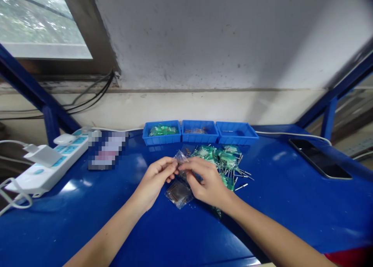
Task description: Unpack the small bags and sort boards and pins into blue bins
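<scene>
Pinches a small clear bag (181,156) with both left hand (159,172) and right hand (205,178), near a flat packet (178,194) on the blue table (163,236), seemingly partway along, with green pieces (163,130) already inside the leftmost bin (161,140) and a green-and-silver heap (229,160) left outside.

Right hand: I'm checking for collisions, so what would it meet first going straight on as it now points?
Past the small transparent plastic bag at its fingers, the right hand would likely meet the left hand first; depth between them is unclear.
</scene>
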Motion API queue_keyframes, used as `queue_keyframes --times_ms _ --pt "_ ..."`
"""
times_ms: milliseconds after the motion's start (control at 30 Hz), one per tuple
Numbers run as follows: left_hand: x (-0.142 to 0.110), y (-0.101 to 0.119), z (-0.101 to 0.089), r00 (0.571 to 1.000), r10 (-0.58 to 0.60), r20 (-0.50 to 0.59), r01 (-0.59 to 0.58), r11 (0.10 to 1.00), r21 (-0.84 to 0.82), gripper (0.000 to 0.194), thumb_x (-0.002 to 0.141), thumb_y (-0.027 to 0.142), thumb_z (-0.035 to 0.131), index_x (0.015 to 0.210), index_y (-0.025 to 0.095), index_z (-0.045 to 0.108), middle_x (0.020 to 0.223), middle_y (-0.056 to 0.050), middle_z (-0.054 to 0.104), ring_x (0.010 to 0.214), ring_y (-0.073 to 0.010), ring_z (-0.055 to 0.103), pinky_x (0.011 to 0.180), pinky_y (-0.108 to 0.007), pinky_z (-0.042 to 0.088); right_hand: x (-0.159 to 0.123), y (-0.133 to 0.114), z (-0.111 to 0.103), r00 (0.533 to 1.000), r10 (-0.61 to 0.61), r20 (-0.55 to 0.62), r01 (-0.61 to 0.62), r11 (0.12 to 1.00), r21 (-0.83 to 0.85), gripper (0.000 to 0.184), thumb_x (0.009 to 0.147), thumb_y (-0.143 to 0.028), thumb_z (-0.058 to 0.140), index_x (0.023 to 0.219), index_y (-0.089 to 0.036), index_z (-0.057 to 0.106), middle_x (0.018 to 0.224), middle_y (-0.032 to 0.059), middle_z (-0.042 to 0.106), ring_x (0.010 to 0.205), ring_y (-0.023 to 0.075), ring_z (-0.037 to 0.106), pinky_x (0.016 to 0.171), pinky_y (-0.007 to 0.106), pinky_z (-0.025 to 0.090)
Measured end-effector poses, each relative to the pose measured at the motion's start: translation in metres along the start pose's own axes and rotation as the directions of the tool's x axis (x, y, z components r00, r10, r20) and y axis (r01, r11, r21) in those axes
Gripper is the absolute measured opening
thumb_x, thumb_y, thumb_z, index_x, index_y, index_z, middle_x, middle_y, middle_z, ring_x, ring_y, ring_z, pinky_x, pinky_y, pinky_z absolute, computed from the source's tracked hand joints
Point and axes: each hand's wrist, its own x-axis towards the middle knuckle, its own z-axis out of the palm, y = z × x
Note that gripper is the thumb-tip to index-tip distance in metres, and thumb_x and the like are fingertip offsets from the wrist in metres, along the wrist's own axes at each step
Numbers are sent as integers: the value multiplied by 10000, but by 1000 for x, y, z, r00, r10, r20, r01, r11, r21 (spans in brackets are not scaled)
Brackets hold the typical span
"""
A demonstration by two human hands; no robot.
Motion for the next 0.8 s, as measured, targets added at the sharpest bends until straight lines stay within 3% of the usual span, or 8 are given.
queue_keyframes --times_ms 133,233,333,500,633,667,700,800 --pt "-1 -2 -4 952 290 -100 -244 913 326 154 810 302 600 918 193 598 712 -2 620 649 -137 556 640 -263 436 2 3 -1 987 163 2 -163 986 40 166 822 -201 516 872 -206 674 1090 81 587 1023 197 568 886 384 462" --pt "-3 -3 -7 805 593 6 -450 603 659 81 817 219 583 884 214 627 762 -10 658 723 -165 587 735 -307 443 5 4 2 942 335 25 -334 928 166 277 881 -372 487 775 -193 670 1026 78 567 988 189 566 846 357 474" --pt "-4 -5 -7 717 678 162 -534 384 753 98 840 200 551 887 230 632 823 -23 675 816 -191 591 779 -331 443 9 5 3 899 437 -3 -425 876 228 354 885 -401 472 650 -177 613 749 31 576 706 138 571 629 273 483" --pt "-3 -8 -1 853 513 99 -363 446 818 192 872 293 510 1027 225 599 962 -56 670 943 -227 584 814 -370 453 27 6 -31 840 344 -420 -305 939 159 157 844 -324 550 789 -185 597 718 20 612 635 141 559 565 267 448" --pt "7 -14 7 921 381 76 -237 396 887 338 833 463 533 1028 205 635 1027 -84 663 1024 -309 533 821 -448 420 48 20 -78 603 -68 -795 -182 958 -221 133 880 -302 514 965 -209 555 975 78 581 890 182 549 742 326 443" --pt "10 -15 9 929 363 74 -222 387 895 362 822 483 540 1032 205 640 1049 -89 656 1034 -321 524 832 -464 406 51 27 -84 603 -192 -774 -172 917 -361 135 885 -281 504 986 -212 561 1001 90 584 931 192 540 786 346 433" --pt "13 -17 10 934 349 72 -214 386 897 360 817 483 546 1029 209 644 1062 -89 650 1036 -323 520 843 -473 392 52 35 -87 662 -269 -700 -160 862 -482 141 887 -264 497 991 -211 576 1001 97 597 960 204 534 828 371 419" --pt "21 -20 10 946 321 45 -185 421 888 209 822 383 563 932 234 658 1018 -59 662 1015 -300 529 856 -465 368 43 59 -74 917 -164 -363 -130 738 -662 160 851 -268 534 942 -196 644 940 107 644 1042 279 501 893 461 369"
